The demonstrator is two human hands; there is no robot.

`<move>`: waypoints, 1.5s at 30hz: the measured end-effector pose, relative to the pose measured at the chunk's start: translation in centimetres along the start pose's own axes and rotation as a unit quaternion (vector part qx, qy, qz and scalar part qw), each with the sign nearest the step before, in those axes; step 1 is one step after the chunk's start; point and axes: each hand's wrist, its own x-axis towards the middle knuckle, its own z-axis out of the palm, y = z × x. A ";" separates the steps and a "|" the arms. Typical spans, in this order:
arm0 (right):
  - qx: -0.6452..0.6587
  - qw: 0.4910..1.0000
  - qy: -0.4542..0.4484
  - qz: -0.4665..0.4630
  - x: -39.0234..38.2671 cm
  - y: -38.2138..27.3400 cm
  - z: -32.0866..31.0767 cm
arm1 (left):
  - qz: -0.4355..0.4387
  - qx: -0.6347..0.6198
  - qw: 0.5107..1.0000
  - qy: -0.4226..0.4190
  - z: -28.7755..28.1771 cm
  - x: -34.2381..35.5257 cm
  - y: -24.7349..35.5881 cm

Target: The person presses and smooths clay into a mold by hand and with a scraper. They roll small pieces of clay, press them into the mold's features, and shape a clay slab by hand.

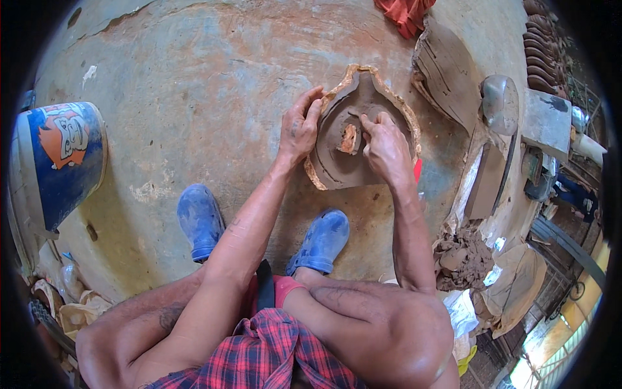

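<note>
Blue bucket (pixel 58 172) far left. Left hand (pixel 299 133), fingers loosely extended, rests against clay-lined mould (pixel 313 172) on floor (pixel 194 104), seemingly steadying it; right hand (pixel 383 146) curls inside, index finger out, grip unclear. Clay slab (pixel 447 71) beyond, apparently within reach.

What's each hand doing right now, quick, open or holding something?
Left hand: open, against the left rim of the mould.
Right hand: index finger extended at the clay, others curled; can't tell whether it's holding anything.

1 head-worn fisheye camera looks steeply down from close above the knees (pixel 424 324) to the floor (pixel 194 78) ahead.
</note>
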 end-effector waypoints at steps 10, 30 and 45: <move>0.026 0.999 0.026 0.024 -1.2 0.1 0.9 | 0.007 0.005 1.000 0.000 0.1 0.3 0.5; 0.193 0.971 0.063 0.126 -3.9 0.8 3.6 | -0.005 -0.004 1.000 -0.008 0.3 0.0 0.4; 0.308 0.940 -0.002 0.147 -5.4 -0.5 3.4 | 0.022 0.018 0.999 0.026 0.2 0.3 -0.2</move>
